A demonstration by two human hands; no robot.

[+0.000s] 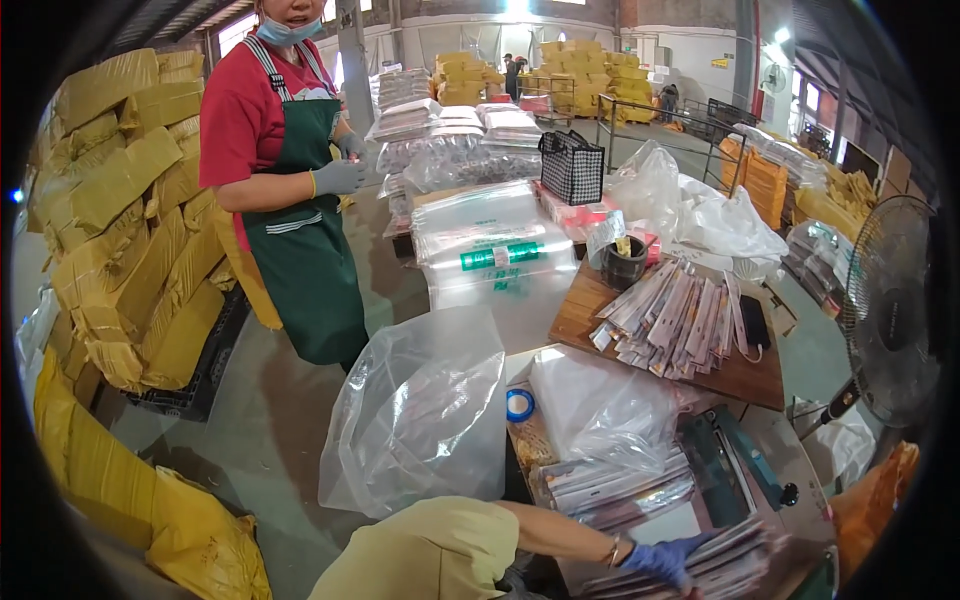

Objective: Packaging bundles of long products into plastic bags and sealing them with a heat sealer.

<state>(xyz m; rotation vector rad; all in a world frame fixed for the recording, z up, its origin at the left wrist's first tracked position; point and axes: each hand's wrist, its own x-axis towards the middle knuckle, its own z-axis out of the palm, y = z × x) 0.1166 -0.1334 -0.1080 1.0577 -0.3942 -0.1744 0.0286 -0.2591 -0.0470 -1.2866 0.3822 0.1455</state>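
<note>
My left arm, in a pale yellow sleeve, reaches in from the lower edge toward the right. My left hand [668, 563], in a blue-violet glove, is closed around the near end of a bundle of long flat packets [735, 560]. The bundle's far end is blurred. My right hand is not in view. Just beyond lies another stack of flat packets [615, 490], partly under a pile of clear plastic bags [600, 405]. A dark green tool with a metal bar [735, 460] lies to their right, and a blue tape roll [520, 405] to their left.
A wooden board [590, 300] holds fanned packets [680, 325], a black cup [624, 265] and a phone [752, 320]. A large clear bag [420, 410] hangs left of the table. A co-worker [300, 180] in a green apron stands beyond. A fan [890, 310] stands right; yellow-wrapped parcels [140, 250] rise left.
</note>
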